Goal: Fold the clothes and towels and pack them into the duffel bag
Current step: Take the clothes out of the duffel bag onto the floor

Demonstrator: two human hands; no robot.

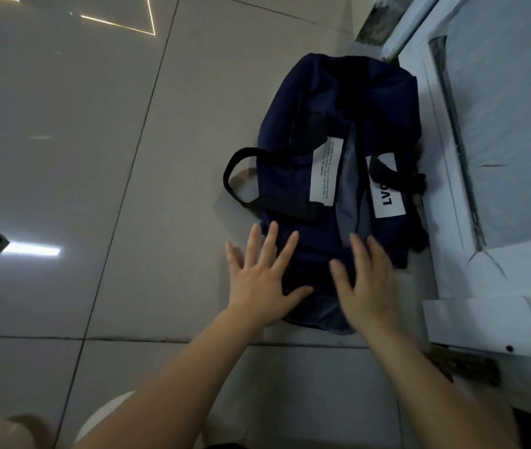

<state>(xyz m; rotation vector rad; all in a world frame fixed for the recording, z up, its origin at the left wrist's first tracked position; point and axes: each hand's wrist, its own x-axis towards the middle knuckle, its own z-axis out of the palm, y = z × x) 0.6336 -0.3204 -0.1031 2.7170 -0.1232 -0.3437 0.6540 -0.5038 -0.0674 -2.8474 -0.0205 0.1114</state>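
Head view: two bare forearms are seen reaching forward from the bottom edge over a glossy tiled floor (pixel 63 124). The left hand (pixel 257 280) is laid flat on the near end of the bag (pixel 329 124), its fingers (pixel 269 241) spread and straight, nothing being gripped. The right hand (pixel 366 286) is placed just beside it, also on the near end of the bag, with fingers straight and close together; nothing is seen to be held, though the far fingertips are blurred.

The bag, a dark navy duffel, is set on the floor with its long axis running away from the viewer, its right side touching a white frame (pixel 436 222). Along the top a narrow gap is seen, with paler grey fabric (pixel 348 189) showing inside it. A white label (pixel 326 171) with small print is fixed left of the gap, and a second label (pixel 387 196) with large dark letters right of it, partly covered by a black strap (pixel 384 170). A black handle (pixel 238 176) is looped out on the floor at the left side.

Light strips are reflected in the tiles at the far left.
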